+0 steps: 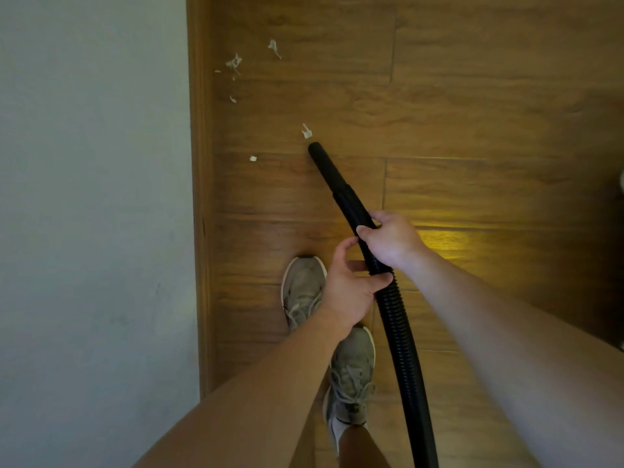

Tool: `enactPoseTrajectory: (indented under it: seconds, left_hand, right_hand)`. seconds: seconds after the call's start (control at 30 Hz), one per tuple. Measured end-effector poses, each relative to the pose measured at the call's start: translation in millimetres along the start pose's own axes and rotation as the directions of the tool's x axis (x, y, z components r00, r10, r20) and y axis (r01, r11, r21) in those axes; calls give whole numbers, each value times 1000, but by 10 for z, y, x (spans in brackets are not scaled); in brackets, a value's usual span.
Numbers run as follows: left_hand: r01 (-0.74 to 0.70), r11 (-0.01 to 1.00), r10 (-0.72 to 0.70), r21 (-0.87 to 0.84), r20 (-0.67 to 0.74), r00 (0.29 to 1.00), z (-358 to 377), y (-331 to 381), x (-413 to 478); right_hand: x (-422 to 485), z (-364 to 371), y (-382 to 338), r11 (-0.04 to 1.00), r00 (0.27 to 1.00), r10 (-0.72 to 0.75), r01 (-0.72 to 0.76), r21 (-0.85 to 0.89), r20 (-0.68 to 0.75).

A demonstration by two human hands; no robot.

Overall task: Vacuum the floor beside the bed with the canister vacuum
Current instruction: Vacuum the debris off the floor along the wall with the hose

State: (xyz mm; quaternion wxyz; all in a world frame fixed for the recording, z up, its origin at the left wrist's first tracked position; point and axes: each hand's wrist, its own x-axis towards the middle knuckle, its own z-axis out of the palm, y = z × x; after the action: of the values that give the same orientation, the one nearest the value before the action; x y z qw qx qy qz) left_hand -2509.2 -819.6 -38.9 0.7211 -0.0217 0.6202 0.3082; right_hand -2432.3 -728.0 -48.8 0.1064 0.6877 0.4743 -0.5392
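A black ribbed vacuum hose (401, 336) runs up from the bottom edge to a smooth black nozzle (326, 167) that points at the wooden floor (472, 113). My right hand (391, 239) grips the hose just behind the nozzle. My left hand (351, 288) holds the hose a little lower. The nozzle's tip sits just below a white paper scrap (306, 131). Another scrap (253, 158) lies to its left, and several more scraps (234, 64) lie farther up by the bed (94, 197). The canister itself is out of view.
The pale bed surface fills the left side, edged by a wooden side rail (201, 197). My two grey sneakers (304, 292) stand on the floor beside the rail. A bright patch of light (449, 241) falls on the boards at the right.
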Motion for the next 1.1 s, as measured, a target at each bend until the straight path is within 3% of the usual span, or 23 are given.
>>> enactPoseTrajectory:
  seconds: [0.33, 0.63, 1.1]
  left_hand:
    - [6, 999, -6, 38, -4, 1000, -45, 276, 91]
    - [-36, 999, 34, -29, -81, 996, -12, 387, 106]
    - [-92, 993, 77, -71, -185, 980, -240, 314, 78]
  right_hand:
    - [117, -74, -282, 999, 1000, 22, -22, -24, 17]
    - [288, -101, -514, 983, 991, -20, 44, -179, 134]
    - [399, 175, -609, 967, 965, -107, 157, -199, 241]
